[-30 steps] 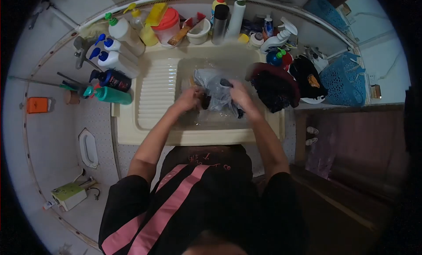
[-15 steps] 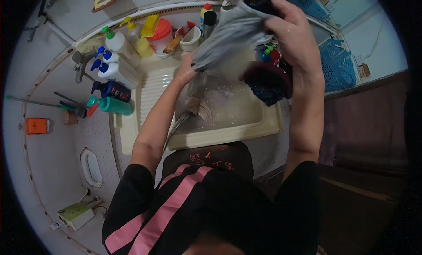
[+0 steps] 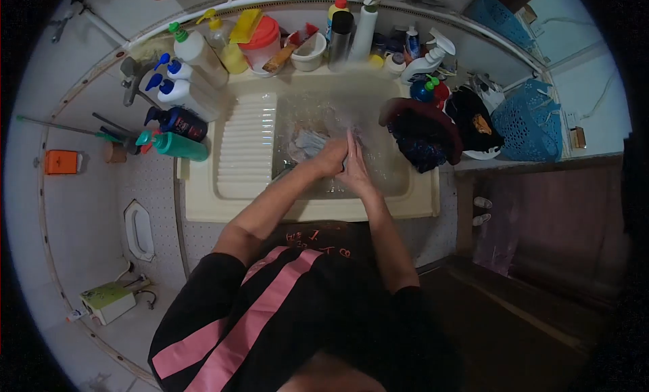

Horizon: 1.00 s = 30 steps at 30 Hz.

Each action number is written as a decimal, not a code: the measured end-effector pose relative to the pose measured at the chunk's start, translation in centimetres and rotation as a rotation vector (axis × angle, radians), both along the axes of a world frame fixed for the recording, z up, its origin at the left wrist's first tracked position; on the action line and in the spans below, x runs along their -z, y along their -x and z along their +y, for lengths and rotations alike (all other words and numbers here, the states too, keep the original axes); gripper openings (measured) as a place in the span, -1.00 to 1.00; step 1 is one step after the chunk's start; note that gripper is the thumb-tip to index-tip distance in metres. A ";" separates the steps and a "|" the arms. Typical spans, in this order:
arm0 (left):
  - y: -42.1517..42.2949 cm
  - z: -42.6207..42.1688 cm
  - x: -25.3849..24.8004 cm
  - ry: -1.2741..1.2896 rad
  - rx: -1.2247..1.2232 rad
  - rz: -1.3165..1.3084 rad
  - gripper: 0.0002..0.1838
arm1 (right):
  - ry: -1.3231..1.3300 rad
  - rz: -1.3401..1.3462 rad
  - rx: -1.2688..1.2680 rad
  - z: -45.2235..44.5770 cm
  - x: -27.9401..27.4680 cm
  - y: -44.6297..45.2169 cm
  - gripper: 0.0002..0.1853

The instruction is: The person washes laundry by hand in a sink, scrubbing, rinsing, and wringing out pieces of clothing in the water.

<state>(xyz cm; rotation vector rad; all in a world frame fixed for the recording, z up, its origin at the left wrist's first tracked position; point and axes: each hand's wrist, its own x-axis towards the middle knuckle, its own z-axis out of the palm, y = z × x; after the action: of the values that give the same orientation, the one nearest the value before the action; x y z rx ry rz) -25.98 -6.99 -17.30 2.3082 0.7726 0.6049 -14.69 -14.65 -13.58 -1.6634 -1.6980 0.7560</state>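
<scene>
Beside the curled left hand (image 3: 330,158), grip unclear, and flat right hand (image 3: 354,170), the cloth (image 3: 309,142) seems soft, slippery, best held mid-bunch.

The cream sink (image 3: 311,211) has a ribbed washboard (image 3: 245,148) on its left side and water (image 3: 387,170) in the basin toward its right edge, where a grey cloth (image 3: 309,142) lies. A tub (image 3: 261,52), bowl (image 3: 307,61) and can (image 3: 340,43) line the far edge; dark clothes (image 3: 420,140) overlap the far right corner.
</scene>
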 end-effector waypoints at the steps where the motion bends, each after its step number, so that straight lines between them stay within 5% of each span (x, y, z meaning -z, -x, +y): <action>1: 0.0 -1.4 0.6 0.032 0.015 0.028 -0.53 | 0.003 -0.001 -0.007 -0.3 1.9 -0.1 0.17; 2: 0.5 -2.1 1.1 0.035 0.008 0.026 -0.53 | 0.169 -0.043 -0.010 -0.6 3.8 -0.3 0.11; 4: 2.1 -2.6 2.2 0.905 -0.022 -0.041 -0.55 | 0.330 -0.093 -0.021 -0.4 5.4 -1.1 0.05; 5: 2.5 -2.8 2.9 0.904 -0.026 -0.045 -0.55 | 0.347 -0.117 -0.010 -0.1 5.9 -1.6 -0.02; 7: 3.1 -3.3 4.5 1.631 -0.575 -0.359 -0.50 | 0.371 -0.147 -0.006 0.4 5.0 -1.6 -0.09; 8: 3.2 -3.4 4.7 1.916 -0.655 -0.445 -0.34 | 0.244 -0.123 -0.044 1.1 3.9 -1.5 -0.14; 9: 3.3 -3.3 3.7 1.920 -0.658 -0.457 -0.34 | 0.115 -0.099 -0.081 1.6 2.2 -1.1 -0.19; 11: 3.6 -2.6 0.0 2.201 -0.447 -0.789 -0.18 | -0.025 -0.137 -0.155 2.0 -1.1 -0.1 -0.24; 13: 2.6 -2.8 -2.4 2.150 -0.446 -0.794 -0.13 | -0.161 -0.177 -0.241 1.7 -4.6 1.1 -0.29; 16: 1.7 -2.9 -2.9 2.064 0.227 -1.335 -0.36 | -0.156 -0.168 -0.395 0.2 -8.5 1.9 -0.24; 20: 0.5 -3.1 -6.1 2.189 -0.098 -1.485 -0.47 | -0.277 -0.163 -0.403 -1.8 -11.3 1.3 -0.27; 23: -1.2 -2.7 -7.5 2.136 -0.043 -1.640 -0.48 | -0.059 1.198 0.196 -1.5 -6.8 -1.6 -0.43; 24: -1.6 -2.8 -8.5 2.128 -0.040 -1.648 -0.48 | 0.058 1.309 0.296 -0.6 -5.2 -2.2 -0.44; 26: -2.1 -3.1 -11.8 2.289 0.467 -1.970 -0.20 | 0.249 1.488 0.347 1.6 -2.8 -3.0 -0.47; 30: -2.4 -3.5 -16.3 2.187 0.780 -2.094 -0.13 | 0.414 1.577 0.240 5.8 -0.7 -2.4 -0.51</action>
<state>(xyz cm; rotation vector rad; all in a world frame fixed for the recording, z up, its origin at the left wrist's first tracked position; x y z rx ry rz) -23.57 -10.52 -1.04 -0.6115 -0.5537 0.6382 -12.24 -8.84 -12.89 -0.8289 -0.2209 1.6907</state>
